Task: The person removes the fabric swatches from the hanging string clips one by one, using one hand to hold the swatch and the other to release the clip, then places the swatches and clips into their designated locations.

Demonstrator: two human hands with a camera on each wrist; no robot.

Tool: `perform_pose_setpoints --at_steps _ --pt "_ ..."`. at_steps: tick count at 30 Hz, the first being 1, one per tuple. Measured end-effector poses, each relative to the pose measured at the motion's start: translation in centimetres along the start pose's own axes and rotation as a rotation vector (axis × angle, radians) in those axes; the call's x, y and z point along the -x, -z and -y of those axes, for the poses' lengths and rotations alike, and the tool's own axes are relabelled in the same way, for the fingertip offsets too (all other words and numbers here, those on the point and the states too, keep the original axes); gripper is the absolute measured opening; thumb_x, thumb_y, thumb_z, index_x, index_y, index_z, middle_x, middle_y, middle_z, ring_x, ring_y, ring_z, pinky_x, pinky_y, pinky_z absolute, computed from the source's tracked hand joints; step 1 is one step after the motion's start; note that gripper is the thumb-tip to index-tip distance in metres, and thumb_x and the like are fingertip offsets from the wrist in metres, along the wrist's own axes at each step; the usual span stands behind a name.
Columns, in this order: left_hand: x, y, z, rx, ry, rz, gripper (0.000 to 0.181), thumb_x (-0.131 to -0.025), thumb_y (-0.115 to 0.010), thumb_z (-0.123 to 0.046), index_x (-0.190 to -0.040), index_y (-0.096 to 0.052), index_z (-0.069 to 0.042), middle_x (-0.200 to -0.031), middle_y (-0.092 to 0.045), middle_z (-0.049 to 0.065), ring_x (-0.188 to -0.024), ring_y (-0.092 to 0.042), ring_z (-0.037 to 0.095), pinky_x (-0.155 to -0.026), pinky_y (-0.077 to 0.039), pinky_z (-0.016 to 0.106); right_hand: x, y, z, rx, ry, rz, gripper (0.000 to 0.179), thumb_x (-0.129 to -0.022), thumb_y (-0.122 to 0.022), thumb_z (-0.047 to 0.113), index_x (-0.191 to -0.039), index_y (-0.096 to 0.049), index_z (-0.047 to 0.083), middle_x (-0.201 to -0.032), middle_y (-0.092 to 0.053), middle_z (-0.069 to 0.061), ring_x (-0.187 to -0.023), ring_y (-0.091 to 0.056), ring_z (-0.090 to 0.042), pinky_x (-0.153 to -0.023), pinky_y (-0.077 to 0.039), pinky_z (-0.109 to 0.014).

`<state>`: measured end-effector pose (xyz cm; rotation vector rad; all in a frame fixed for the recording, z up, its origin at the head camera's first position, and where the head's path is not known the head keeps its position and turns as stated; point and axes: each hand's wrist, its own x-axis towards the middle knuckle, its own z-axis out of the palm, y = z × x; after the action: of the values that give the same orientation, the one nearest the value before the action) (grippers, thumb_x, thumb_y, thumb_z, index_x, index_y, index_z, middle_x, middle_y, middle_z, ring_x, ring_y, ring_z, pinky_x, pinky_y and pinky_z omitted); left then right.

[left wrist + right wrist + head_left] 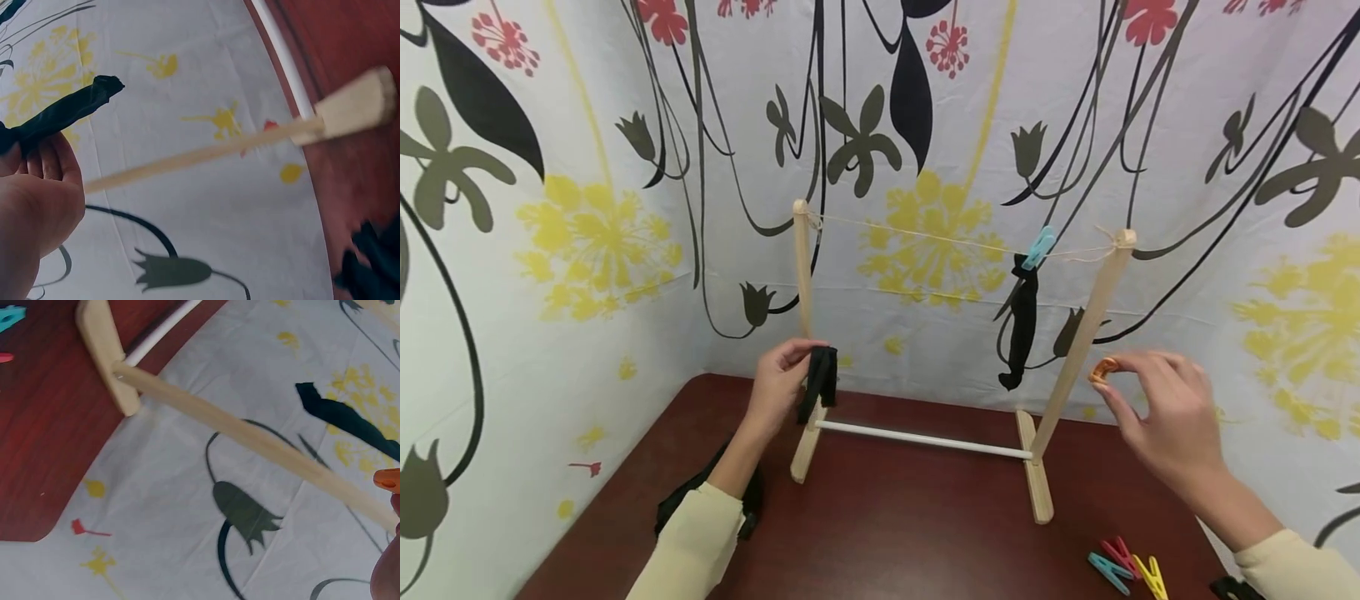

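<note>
My left hand (775,387) pinches a narrow black cloth (822,379) by its top, beside the left post of a small wooden clothesline stand (1082,358). In the left wrist view the same cloth (72,115) stretches out past the fingers. To the right of the stand, my right hand (1176,408) pinches an orange clothespin (1103,370) between thumb and forefinger. Only the tip of that clothespin (389,480) shows in the right wrist view. A blue clothespin (1041,247) fastens another black cloth (1022,325) to the string (925,236) near the right post.
Red (1120,557), yellow (1151,577) and blue (1109,573) clothespins lie together at the front right of the dark red table (887,517). Dark cloth (681,500) is heaped behind the left forearm. A white rod (925,439) joins the stand's feet. Patterned fabric surrounds the table.
</note>
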<state>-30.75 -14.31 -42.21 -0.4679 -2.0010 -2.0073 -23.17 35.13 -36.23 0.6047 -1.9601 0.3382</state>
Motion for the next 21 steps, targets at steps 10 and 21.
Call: perform_pose_setpoints --at_steps 10,21 --pt "2.3 5.9 1.0 -0.212 0.029 0.119 0.028 -0.105 -0.068 -0.026 -0.126 -0.076 -0.008 -0.111 -0.079 0.0 -0.07 -0.067 0.004 -0.059 -0.057 0.026 3.7 2.3 -1.3 0.057 -0.059 0.12 0.078 -0.105 -0.045 0.069 -0.112 -0.073 -0.003 -0.1 -0.073 -0.021 -0.102 -0.058 -0.043 -0.089 -0.036 -0.05" --pt "5.4 12.4 3.0 -0.287 0.176 0.109 0.032 -0.107 -0.065 -0.034 -0.129 -0.075 -0.013 -0.108 -0.076 -0.002 -0.072 -0.066 0.004 -0.064 -0.057 0.024 8.0 3.2 -2.1 0.043 -0.276 0.241 0.033 -0.097 -0.078 0.024 -0.118 -0.072 -0.001 -0.103 -0.073 -0.024 -0.101 -0.054 -0.04 -0.091 -0.035 -0.057"
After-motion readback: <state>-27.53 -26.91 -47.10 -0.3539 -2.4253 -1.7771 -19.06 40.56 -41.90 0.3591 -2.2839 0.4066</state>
